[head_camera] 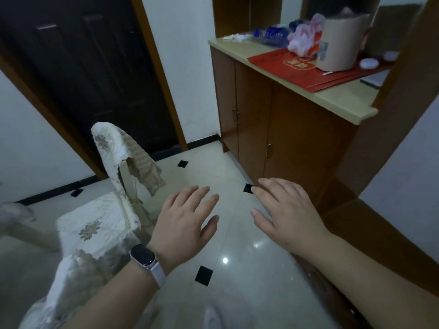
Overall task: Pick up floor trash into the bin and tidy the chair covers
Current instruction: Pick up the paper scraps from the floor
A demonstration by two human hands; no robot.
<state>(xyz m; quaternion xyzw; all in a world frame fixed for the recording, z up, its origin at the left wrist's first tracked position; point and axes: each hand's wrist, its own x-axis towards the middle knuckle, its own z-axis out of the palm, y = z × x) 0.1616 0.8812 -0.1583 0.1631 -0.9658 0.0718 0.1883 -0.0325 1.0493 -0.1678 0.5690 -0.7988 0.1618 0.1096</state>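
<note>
— Toward ten o'clock from the hands, how does the chair cover [111, 148] lie?
— Badly. It hangs bunched and twisted over the chair back with one brown flap turned outward, so it wants pulling straight. The seat cover [95, 224] at eight o'clock lies flatter.
— And the hands?
— The left hand [187, 217], a watch [143, 256] on its wrist, and the right hand [285, 210] hover above the floor [237, 281]. Their fingers are spread wide and hold nothing. They look poised to reach, and the left is nearer the chair.
— Any trash, or the bin?
— Neither shows in view, so the covers seem the step in hand.
— Farther out?
— At one o'clock a wooden cabinet's desk [344, 100] keeps clutter off the floor: a red bag [297, 67], a blue bottle [268, 35], a cardboard roll [342, 43]. At eleven o'clock stands a dark door [95, 67].
</note>
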